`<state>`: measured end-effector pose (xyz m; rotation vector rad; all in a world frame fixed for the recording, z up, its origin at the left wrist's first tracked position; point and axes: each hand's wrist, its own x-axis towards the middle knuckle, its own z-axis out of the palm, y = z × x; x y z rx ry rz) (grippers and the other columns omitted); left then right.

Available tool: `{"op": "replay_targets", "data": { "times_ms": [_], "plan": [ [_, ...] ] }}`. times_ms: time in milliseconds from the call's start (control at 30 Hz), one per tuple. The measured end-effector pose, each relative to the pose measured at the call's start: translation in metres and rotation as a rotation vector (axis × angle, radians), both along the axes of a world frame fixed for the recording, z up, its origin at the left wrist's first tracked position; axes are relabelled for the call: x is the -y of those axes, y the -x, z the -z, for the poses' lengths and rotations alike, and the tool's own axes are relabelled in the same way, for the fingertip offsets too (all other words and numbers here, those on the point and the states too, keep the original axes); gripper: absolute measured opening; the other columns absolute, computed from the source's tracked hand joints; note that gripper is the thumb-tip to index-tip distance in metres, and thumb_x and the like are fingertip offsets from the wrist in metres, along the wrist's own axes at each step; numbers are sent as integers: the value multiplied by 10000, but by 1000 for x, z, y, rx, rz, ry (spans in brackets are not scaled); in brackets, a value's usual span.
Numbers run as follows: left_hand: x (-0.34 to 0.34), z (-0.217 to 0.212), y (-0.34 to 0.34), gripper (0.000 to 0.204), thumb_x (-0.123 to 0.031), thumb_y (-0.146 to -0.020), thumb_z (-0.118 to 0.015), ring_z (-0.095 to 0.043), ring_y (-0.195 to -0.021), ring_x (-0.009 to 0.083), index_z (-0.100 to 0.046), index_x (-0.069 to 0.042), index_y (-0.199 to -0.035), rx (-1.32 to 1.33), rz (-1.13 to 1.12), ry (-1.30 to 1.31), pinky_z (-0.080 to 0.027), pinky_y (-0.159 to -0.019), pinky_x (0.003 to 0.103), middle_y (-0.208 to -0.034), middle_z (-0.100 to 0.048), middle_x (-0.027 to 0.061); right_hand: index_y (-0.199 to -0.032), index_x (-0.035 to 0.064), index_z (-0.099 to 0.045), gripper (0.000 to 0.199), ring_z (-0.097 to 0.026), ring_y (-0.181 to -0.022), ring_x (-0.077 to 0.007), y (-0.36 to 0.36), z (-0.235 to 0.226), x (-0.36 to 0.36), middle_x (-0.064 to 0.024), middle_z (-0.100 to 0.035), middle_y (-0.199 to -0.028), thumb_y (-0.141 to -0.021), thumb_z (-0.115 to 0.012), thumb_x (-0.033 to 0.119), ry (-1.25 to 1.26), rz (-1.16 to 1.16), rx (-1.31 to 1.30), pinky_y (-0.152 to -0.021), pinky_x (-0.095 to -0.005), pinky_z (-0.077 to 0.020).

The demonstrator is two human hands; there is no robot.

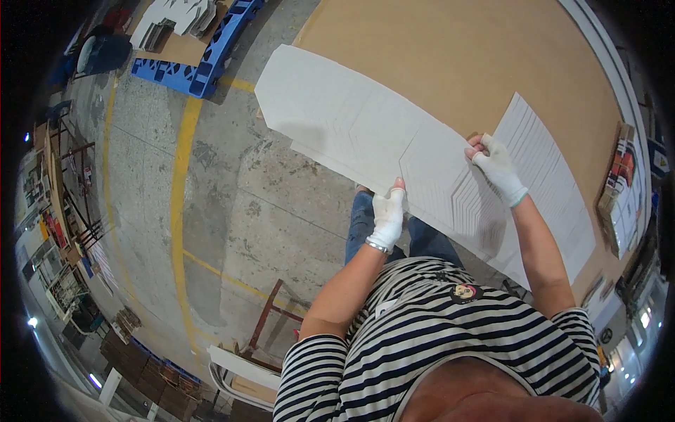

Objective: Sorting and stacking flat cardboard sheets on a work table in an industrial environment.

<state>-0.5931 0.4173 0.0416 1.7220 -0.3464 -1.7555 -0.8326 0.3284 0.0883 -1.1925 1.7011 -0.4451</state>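
White die-cut cardboard sheets (351, 105) lie overlapped in a fanned row along the near side of the brown table surface (450, 49). The leftmost sheet reaches out past the table's left corner. My left hand (387, 216), in a white fingerless glove, grips the near edge of the sheets with its thumb on top; its other fingers are hidden beneath. At the far edge, my right hand (500, 169), gloved the same way, has its bent fingers and thumb closed on a sheet. More fanned sheets (545, 162) spread to the right of that hand.
A bundle of packaged items (619, 190) sits at the table's right edge. On the floor at far left stands a blue pallet (200, 77) bearing cardboard and a pile of white cut pieces (172, 21). Yellow lines (181, 176) mark the concrete. A rusty metal frame (267, 309) stands lower left.
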Motion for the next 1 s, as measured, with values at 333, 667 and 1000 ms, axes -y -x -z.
{"op": "replay_targets", "data": {
  "times_ms": [333,667,1000],
  "plan": [
    [4,2,9,484,-424,-937,-494,-451,-673,99,-614,44,-906,22,-192,138,-376,-598,274,-743,-535,-20,-888,42,-553,110,-463,-698,-62,-3,-4,-6,34,-511,-760,-846,-618,120,64,33,74,-637,-222,-408],
    [5,-1,2,518,-408,-947,-486,-535,-871,129,-573,79,-1102,-26,-30,-37,-442,-771,276,-994,-605,77,-960,18,-559,168,-499,-727,-66,2,-3,2,23,-557,-804,-839,-628,112,-130,-13,155,-655,-217,-410],
    [2,5,3,458,-338,-929,-531,-555,-941,185,-582,83,-1102,-16,-66,-42,-427,-841,302,-1045,-625,104,-945,30,-554,143,-499,-733,-67,-5,-10,3,22,-545,-789,-829,-615,87,-100,76,209,-662,-217,-406]
  ]
}}
